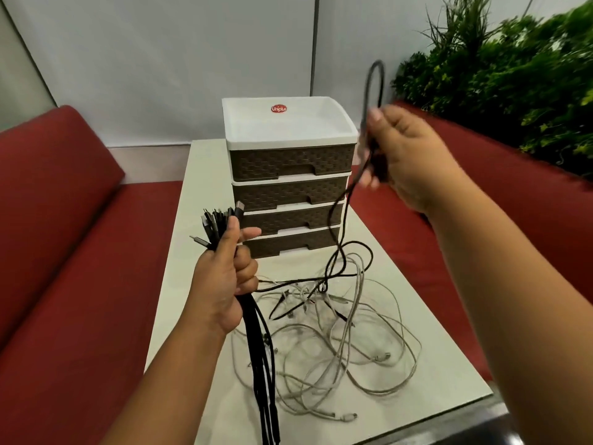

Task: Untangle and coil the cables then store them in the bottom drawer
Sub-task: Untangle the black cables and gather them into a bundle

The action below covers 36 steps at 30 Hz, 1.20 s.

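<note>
A bundle of black cables (256,332) is gripped by the left hand (221,281) at lower centre, plugs aligned; one black cable (340,220) is pinched and lifted clear of the white tangle (346,348) by the right hand (407,155). The bottom drawer (288,244) is closed.

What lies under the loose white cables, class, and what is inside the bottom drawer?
Under the white cables only the white table shows. The bottom drawer is closed, so its contents cannot be seen.

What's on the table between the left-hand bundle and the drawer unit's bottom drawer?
Head view: bare tabletop between the black bundle in the left hand and the closed bottom drawer.
</note>
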### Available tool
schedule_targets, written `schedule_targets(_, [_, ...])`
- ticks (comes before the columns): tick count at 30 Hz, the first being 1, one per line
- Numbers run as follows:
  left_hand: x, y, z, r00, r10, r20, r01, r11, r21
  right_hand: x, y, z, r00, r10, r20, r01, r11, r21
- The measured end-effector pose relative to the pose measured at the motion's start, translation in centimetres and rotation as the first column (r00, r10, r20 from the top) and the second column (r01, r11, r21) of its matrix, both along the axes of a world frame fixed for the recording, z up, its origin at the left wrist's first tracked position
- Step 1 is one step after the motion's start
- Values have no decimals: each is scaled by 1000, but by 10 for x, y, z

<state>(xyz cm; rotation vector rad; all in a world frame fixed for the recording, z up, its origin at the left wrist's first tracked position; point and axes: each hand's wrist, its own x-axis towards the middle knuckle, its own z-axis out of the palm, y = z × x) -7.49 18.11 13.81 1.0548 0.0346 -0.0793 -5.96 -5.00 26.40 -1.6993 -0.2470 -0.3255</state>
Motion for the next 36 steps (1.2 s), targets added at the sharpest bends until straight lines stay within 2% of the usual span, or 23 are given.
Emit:
schedule_targets(2, [0,0,-1,1000,-3,8,3,1000,3,1,3,17,998,7,60,-18,984,179])
schedule_targets(4, [-1,-2,-2,1000,-14,24,13,999,32,-3,8,31,994,63,91,-84,963,258])
schedule_targets(7, [-3,-10,1,998,-47,49,41,993,110,-10,26,42,982,170,87,-186,950,250])
schedule_targets(10, [-9,-24,5,984,-152,94,130,970,207,-13,50,40,969,240,64,-249,939,238])
schedule_targets(13, [-14,-40,8,970,-215,117,180,950,253,-12,68,29,956,293,20,-287,915,283])
schedule_targets(18, [-12,-53,5,988,-127,83,97,950,298,-12,70,12,915,402,-32,-357,844,401])
schedule_targets(22, [-12,-49,3,992,-114,60,94,957,273,-14,59,10,922,388,-17,-346,841,416])
schedule_targets(26, [-18,-40,6,985,-150,85,122,955,270,-18,38,11,969,245,27,-242,927,287])
schedule_targets(30, [-26,-31,11,985,-146,90,126,972,197,-33,8,14,990,118,77,-127,985,119])
schedule_targets(33, [-35,-29,15,985,-145,90,130,979,158,-49,-16,11,996,49,81,-46,998,-33])
schedule_targets(36, [-48,-30,20,984,-146,101,135,985,111,-70,-32,-1,999,41,3,-40,985,-169])
